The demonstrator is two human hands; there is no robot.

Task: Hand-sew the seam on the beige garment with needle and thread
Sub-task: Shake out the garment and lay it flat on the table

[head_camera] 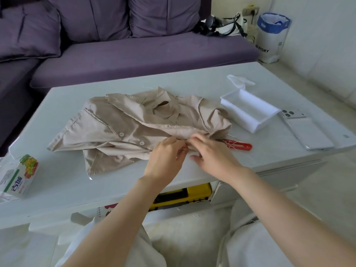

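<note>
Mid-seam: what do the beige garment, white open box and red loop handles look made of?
Beige button-up garment: thin woven cloth, matte, judging by soft creases and frayed raw edges; fibre unclear. White open rectangular box: probably rigid plastic, smooth, with a translucent hinged lid. Red loop handles: likely glossy plastic coating; rest hidden.

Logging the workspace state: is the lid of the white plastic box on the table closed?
No, the white box has its lid flipped open behind it, leaving the interior exposed.

Bare forearms [119, 214], white clothing [256, 247]
</note>
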